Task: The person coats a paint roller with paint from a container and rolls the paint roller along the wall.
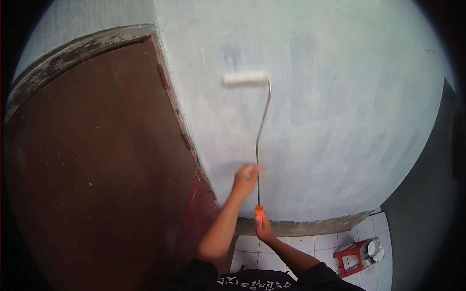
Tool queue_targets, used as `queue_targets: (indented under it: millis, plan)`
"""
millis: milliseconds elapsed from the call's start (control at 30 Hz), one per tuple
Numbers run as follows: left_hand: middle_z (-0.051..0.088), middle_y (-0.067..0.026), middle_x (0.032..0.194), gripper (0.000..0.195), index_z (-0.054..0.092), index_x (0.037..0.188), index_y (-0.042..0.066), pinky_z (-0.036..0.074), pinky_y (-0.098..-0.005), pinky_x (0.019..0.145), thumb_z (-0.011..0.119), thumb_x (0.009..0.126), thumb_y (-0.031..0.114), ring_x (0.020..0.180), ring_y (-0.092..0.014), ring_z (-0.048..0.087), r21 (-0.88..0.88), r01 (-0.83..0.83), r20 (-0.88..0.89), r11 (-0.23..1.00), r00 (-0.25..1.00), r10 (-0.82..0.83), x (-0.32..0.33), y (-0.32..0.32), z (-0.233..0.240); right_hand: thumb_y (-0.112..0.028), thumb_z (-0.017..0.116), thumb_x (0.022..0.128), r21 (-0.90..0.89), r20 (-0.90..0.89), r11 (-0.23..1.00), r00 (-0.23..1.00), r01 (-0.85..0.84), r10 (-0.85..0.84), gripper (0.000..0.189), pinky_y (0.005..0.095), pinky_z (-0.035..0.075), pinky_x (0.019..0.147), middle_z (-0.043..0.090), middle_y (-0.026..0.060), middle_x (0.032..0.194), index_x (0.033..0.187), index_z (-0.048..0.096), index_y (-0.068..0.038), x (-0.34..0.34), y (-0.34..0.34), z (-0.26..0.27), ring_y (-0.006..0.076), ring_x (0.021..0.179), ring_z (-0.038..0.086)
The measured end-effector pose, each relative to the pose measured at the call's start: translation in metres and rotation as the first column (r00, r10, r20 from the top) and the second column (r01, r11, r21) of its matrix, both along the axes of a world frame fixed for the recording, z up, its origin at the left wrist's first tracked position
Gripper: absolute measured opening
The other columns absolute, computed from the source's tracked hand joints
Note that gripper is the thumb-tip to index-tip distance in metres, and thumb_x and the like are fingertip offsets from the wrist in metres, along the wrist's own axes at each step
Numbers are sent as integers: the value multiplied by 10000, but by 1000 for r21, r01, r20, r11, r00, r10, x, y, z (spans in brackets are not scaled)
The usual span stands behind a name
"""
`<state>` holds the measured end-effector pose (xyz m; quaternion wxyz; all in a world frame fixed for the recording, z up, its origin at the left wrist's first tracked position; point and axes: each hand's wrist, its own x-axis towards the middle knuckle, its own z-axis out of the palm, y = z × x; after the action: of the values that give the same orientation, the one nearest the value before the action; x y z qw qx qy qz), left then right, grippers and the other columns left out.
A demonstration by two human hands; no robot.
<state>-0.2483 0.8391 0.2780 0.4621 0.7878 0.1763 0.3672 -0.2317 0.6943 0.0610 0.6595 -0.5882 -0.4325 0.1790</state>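
Note:
A long-armed paint roller reaches up the pale, unevenly painted wall [327, 145]. Its white roller sleeve [245, 78] lies level against the wall and is slightly blurred. From the sleeve's right end a bent metal rod [262, 122] runs down to an orange handle [259, 211]. My right hand [264, 229] is wrapped around that handle. Higher up, my left hand [247, 180] has its curled fingers on the rod, partly blurred. Darker grey-blue patches show on the wall just above the sleeve and to its right.
A dark brown door [98, 145] with a worn frame [178, 109] stands close on the left. At lower right, a red plastic stool [351, 258] on white floor tiles [302, 243] carries a white container [372, 248]. A dark grey surface [418, 203] borders the wall's right side.

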Motion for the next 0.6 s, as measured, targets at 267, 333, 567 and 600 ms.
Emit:
queue_targets:
  millis: [267,333,567,600]
  plan:
    - [703,-55,1061,277,717,1133,64,496,-299,887,587,1044,291,1018,-142,632,-146,47,58,988,998,-38,-11,-24,-65,-333,410,1080,-86,-105,996,994,-16,7,495,252,445,581,490,-12,796,1496,359,-69,-29,-17,-71,73,620,473]
    - [711,-47,1047,269,732,1108,65,519,-293,817,621,1026,295,964,-135,647,-41,-24,138,999,990,29,-10,-7,-21,-316,392,1088,-19,-110,998,992,-57,55,453,243,424,568,471,-24,782,1471,395,-76,-30,6,-29,62,629,465]
    - [712,-65,1050,293,709,1093,0,479,-287,942,565,1052,252,1006,-115,620,135,-17,321,991,947,-27,13,21,181,-356,433,1093,84,-176,996,984,10,5,341,211,354,495,439,-42,716,1243,504,-58,-18,46,192,39,552,388]
    - [674,-40,930,300,718,1069,16,471,-294,864,591,1032,286,902,-111,577,117,-27,312,993,950,-11,13,18,188,-328,445,1087,59,-167,997,985,41,-31,301,269,395,540,480,16,705,1166,501,-43,-15,46,201,86,584,442]
